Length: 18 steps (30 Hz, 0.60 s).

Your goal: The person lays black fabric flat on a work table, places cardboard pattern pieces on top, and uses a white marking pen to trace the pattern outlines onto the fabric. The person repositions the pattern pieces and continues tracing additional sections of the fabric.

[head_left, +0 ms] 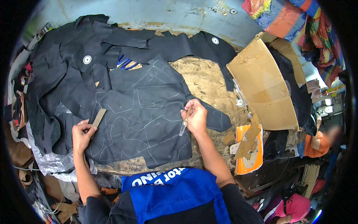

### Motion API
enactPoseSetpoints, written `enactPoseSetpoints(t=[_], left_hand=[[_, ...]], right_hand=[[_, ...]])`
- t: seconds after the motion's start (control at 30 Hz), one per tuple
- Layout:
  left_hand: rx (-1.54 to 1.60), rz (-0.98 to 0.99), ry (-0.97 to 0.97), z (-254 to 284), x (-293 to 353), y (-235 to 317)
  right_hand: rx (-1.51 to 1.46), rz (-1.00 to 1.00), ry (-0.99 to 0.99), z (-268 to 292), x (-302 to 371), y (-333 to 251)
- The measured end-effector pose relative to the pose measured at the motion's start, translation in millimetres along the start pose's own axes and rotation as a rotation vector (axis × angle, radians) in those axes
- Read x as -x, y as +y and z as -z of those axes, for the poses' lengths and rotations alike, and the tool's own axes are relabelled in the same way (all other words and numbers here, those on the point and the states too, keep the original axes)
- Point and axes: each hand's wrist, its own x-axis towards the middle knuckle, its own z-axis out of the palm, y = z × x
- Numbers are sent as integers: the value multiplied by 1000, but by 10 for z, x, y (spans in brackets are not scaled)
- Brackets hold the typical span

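Note:
Black leather (149,108) lies spread over the worktable, with pattern outlines drawn on it in thin silvery lines. My left hand (82,135) is closed on a short greyish-tan strip (99,117), which looks like card, at the left side of the marked leather. Toward the right edge of the same piece, my right hand (195,117) pinches a slim pen (183,127) with a clear end pointing down toward the leather. Whether the pen touches the surface I cannot tell.
Blue-handled scissors (128,63) lie among more black leather (71,82) behind. A cardboard box (261,82) stands at the right, near an orange-edged piece with card templates (249,149). Two people (317,143) are farther right. Bare wood (201,78) shows beside the leather.

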Motion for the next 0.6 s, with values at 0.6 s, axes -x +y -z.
enactPoseSetpoints(t=[0.6], left_hand=[[61,-230,-22,-527,-406,327]], right_hand=[[1178,-143,180,3794,-759,-1239]])
